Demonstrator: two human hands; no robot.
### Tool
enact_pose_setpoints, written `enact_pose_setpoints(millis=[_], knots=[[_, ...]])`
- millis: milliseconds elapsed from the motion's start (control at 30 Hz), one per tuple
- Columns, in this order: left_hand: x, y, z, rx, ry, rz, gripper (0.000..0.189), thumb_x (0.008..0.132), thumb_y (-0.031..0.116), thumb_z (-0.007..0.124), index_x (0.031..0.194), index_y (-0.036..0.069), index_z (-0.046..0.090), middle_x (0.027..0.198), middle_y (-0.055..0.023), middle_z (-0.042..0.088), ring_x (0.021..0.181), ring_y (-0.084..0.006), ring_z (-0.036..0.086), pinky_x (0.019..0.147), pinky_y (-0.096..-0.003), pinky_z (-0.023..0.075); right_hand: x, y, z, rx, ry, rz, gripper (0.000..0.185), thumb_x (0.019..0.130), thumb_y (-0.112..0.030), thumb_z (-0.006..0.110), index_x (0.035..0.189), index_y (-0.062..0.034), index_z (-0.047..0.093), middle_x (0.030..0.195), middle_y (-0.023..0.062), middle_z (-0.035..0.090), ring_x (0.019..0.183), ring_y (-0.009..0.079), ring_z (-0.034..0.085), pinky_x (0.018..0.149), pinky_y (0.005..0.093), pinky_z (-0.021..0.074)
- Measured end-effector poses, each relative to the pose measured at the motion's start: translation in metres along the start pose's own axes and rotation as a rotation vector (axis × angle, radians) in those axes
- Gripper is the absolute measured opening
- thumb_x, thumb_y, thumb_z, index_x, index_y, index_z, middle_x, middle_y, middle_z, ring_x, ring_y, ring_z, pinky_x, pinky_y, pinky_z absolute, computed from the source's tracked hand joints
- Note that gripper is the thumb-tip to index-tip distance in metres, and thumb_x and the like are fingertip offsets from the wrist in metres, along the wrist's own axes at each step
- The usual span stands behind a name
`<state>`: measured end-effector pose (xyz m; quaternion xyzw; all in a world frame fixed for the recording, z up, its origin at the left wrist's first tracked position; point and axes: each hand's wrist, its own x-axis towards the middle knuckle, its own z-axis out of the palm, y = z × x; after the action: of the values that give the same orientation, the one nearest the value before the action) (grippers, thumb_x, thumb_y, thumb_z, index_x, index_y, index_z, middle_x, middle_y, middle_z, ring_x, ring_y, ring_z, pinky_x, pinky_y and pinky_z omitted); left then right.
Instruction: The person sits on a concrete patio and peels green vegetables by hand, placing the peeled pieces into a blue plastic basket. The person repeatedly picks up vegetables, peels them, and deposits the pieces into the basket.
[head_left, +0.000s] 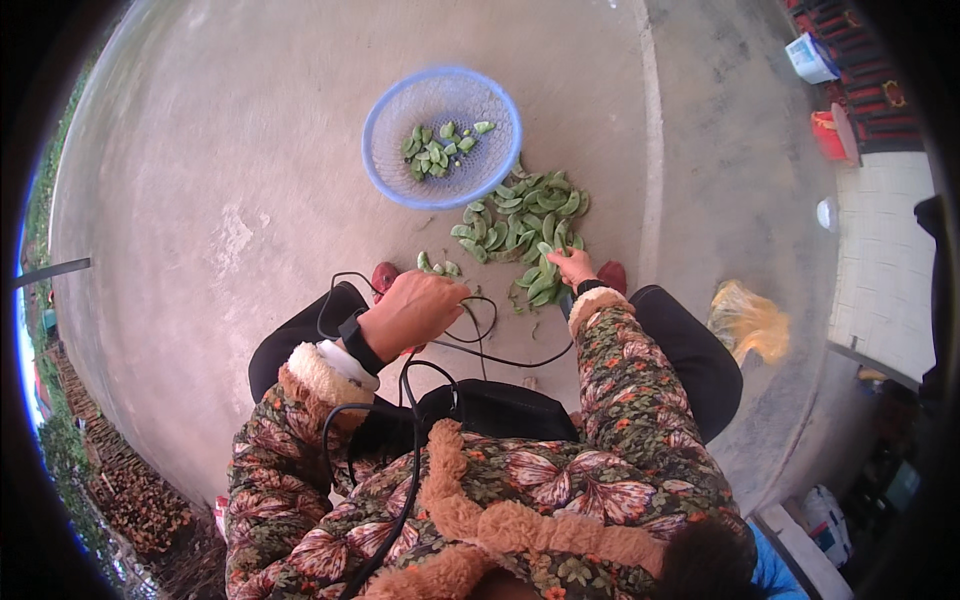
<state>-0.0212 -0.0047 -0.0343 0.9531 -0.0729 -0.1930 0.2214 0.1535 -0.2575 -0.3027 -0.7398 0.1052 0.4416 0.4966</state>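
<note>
A heap of flat green bean pods lies on the concrete floor in front of me. My right hand is at the heap's near right side, with thumb and fingers closed on a green bean pod. My left hand hovers between my knees, back upward; its fingertips and anything in them are hidden. Just beyond it are a few pale green bean pieces. A blue plastic mesh basket, behind the heap, holds short broken pod pieces and several loose beans.
Black cables loop across my lap and between my arms. My red shoes flank the work spot. To the right lie a crumpled yellow plastic bag, a white bowl-like item, a red container and a white bucket.
</note>
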Motion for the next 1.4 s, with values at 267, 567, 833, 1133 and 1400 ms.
enact_pose_setpoints(millis=[267, 567, 833, 1133, 1400], knots=[[0.007, 0.006, -0.004, -0.124, 0.198, -0.136, 0.031, 0.082, 0.023, 0.058, 0.109, 0.008, 0.059, 0.088, -0.0135, 0.066, 0.079, -0.0308, 0.064, 0.066, -0.0405, 0.0504, -0.092, -0.140, 0.003, 0.152, -0.401, -0.143, 0.020, 0.080, -0.013, 0.070, 0.090, -0.0099, 0.053, 0.066, -0.0070, 0.043, 0.043, 0.0015, 0.032, 0.037, 0.0197, 0.0202], [0.024, 0.018, 0.003, -1.213, 0.161, 0.063, 0.018, 0.091, 0.010, 0.056, 0.105, -0.001, 0.056, 0.087, -0.0049, 0.064, 0.073, -0.0126, 0.064, 0.063, -0.0241, 0.0531, -0.239, -0.190, 0.030, 0.125, -0.563, -0.352, 0.017, 0.085, -0.018, 0.063, 0.096, -0.0088, 0.054, 0.067, -0.0082, 0.043, 0.046, -0.0004, 0.033, 0.039, 0.0174, 0.0233], [0.021, 0.021, 0.012, -1.230, 0.170, 0.075, 0.012, 0.091, 0.007, 0.053, 0.101, 0.000, 0.057, 0.088, -0.0038, 0.063, 0.069, -0.0101, 0.063, 0.060, -0.0223, 0.0525, -0.247, -0.174, 0.037, 0.272, -0.421, -0.431, 0.010, 0.087, -0.019, 0.063, 0.090, -0.0106, 0.058, 0.061, -0.0103, 0.041, 0.043, -0.0005, 0.033, 0.038, 0.0173, 0.0225], [0.020, 0.011, 0.012, -0.688, 0.166, 0.082, 0.017, 0.074, 0.007, 0.056, 0.089, 0.004, 0.063, 0.066, -0.0078, 0.062, 0.058, -0.0124, 0.059, 0.055, -0.0302, 0.0495, -0.223, -0.179, 0.061, -0.280, -0.122, -0.939, 0.026, 0.077, -0.016, 0.070, 0.092, 0.0041, 0.062, 0.080, 0.0092, 0.066, 0.073, 0.0108, 0.056, 0.069, 0.0294, 0.0470], [0.020, -0.003, 0.019, -0.101, 0.183, -0.140, 0.027, 0.074, 0.019, 0.055, 0.098, 0.016, 0.066, 0.084, -0.0104, 0.066, 0.073, -0.0326, 0.063, 0.062, -0.0410, 0.0498, -0.228, -0.180, 0.063, -0.413, -0.116, -1.011, 0.019, 0.074, -0.010, 0.068, 0.085, 0.0033, 0.062, 0.070, 0.0150, 0.062, 0.062, 0.0167, 0.058, 0.060, 0.0325, 0.0460]])
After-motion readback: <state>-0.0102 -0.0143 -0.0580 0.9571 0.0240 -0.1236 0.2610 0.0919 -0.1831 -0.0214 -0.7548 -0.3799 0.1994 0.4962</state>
